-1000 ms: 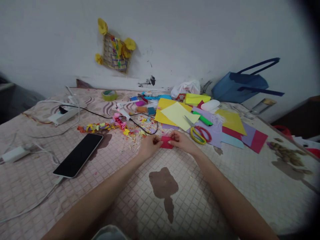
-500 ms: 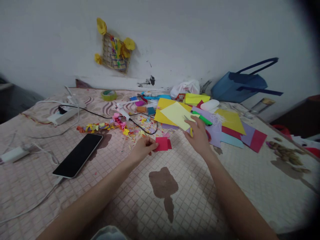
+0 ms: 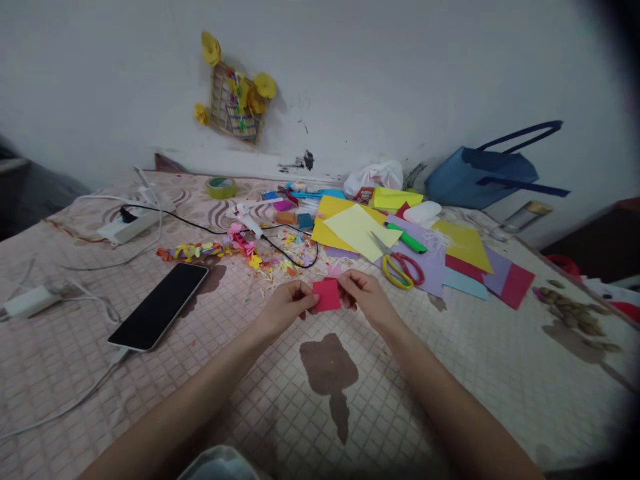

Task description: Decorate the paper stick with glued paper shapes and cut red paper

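Note:
A small square of red paper (image 3: 327,295) is held up over the table between my two hands. My left hand (image 3: 289,307) pinches its left edge between thumb and fingers. On the other side, my right hand (image 3: 367,299) has its fingers closed at the paper's right edge, where a darker red piece shows behind. Scissors (image 3: 400,267) with yellow and red handles lie to the right of my right hand, their blades resting on a pale yellow sheet (image 3: 357,227).
Coloured paper sheets (image 3: 465,243) and a green cutter (image 3: 407,238) lie at the right. Behind my left hand are paper scraps (image 3: 295,247) and a glue gun (image 3: 249,223) with a black cord. A phone (image 3: 160,307) and a power strip (image 3: 133,227) are at the left.
My right hand has moved from over the scissors, leftward to the red paper, and grips its right edge. The scissors lie released on the table. My left hand still holds the paper.

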